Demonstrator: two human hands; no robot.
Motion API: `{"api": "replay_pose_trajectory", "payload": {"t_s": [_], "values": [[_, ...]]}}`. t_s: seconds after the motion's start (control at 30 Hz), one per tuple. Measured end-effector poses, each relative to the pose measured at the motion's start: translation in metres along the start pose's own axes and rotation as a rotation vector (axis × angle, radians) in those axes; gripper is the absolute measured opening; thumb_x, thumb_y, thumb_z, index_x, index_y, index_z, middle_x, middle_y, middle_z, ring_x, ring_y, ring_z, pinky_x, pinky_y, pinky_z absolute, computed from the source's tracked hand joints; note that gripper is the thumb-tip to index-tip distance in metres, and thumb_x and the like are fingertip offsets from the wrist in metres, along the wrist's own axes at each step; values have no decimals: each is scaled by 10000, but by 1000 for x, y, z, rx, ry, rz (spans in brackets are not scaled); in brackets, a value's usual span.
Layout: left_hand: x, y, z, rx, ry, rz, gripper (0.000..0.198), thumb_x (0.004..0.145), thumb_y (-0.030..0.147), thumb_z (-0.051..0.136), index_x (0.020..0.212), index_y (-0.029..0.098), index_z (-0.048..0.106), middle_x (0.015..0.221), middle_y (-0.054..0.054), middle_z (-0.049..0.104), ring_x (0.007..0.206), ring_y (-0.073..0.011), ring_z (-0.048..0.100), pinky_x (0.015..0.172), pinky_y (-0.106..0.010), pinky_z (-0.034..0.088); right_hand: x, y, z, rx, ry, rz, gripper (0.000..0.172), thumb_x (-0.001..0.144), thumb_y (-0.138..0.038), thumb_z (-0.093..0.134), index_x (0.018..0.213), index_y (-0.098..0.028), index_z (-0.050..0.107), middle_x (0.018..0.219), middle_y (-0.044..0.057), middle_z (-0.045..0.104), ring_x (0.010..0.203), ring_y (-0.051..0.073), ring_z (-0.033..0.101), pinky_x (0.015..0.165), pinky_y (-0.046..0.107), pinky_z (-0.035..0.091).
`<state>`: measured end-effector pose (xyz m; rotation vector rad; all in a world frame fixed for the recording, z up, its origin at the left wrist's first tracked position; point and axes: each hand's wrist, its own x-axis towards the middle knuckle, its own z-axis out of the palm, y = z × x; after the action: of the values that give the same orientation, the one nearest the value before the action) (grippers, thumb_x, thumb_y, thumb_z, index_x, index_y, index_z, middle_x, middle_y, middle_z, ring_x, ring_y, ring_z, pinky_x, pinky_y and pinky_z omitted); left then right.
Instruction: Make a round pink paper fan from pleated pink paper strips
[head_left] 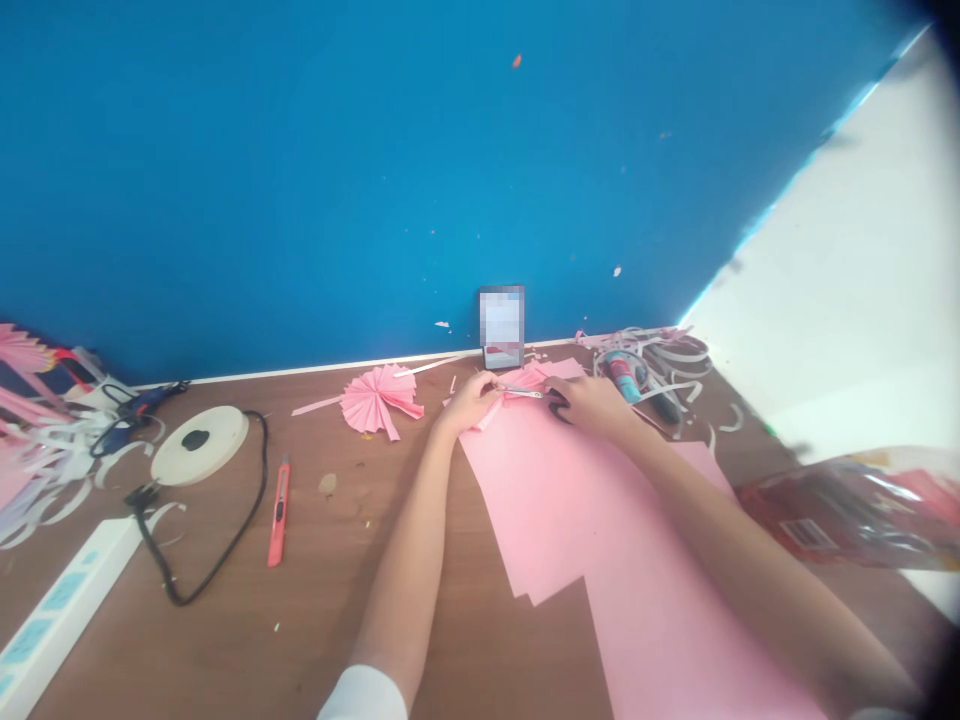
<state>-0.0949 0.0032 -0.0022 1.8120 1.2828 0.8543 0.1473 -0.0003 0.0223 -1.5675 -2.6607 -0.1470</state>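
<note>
My right hand (596, 405) is closed round the dark handle of a pair of scissors (523, 391), whose metal blades point left. At the blade tips my left hand (474, 402) pinches a piece of pleated pink paper (489, 416). Whether the blades are touching that paper is too small to tell. Both hands are over large sheets of pink paper (555, 500) spread on the brown table. To their left lies a pleated pink paper fan (379, 400) with strips sticking out. A phone (502, 328) leans upright against the blue wall behind my hands.
At left are a red box cutter (278, 515), a round white hot plate (199, 445) with a black cord, a white power strip (67, 610) and tangled paper strips (75, 440). On the right are more paper scraps (667, 355), a small bottle (622, 375) and a clear plastic bag (862, 510).
</note>
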Motion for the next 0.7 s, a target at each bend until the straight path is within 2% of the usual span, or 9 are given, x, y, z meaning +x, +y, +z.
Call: {"api": "replay_pose_trajectory", "payload": {"t_s": [0.23, 0.5, 0.7], "values": [[3, -4, 1, -8, 11, 19, 147, 850, 288, 480, 899, 186, 573, 922, -17, 602, 879, -149, 549, 820, -268, 425, 1, -2, 0, -9, 8, 23, 573, 835, -301, 458, 1395, -263, 343, 949, 74, 704, 798, 238, 627, 620, 271, 333], [1, 0, 1, -13, 16, 23, 153, 847, 288, 483, 895, 180, 579, 910, -23, 598, 875, -153, 544, 821, -272, 420, 1, -4, -1, -24, -11, -2, 556, 838, -297, 446, 1387, -281, 362, 911, 79, 710, 791, 243, 629, 651, 276, 341], [-1, 3, -1, 19, 15, -20, 173, 854, 311, 477, 914, 188, 583, 922, -19, 616, 867, -157, 557, 842, -287, 422, 1, -3, 1, -50, -21, -7, 483, 837, -315, 446, 1319, -275, 454, 890, 83, 707, 779, 243, 628, 629, 271, 320]]}}
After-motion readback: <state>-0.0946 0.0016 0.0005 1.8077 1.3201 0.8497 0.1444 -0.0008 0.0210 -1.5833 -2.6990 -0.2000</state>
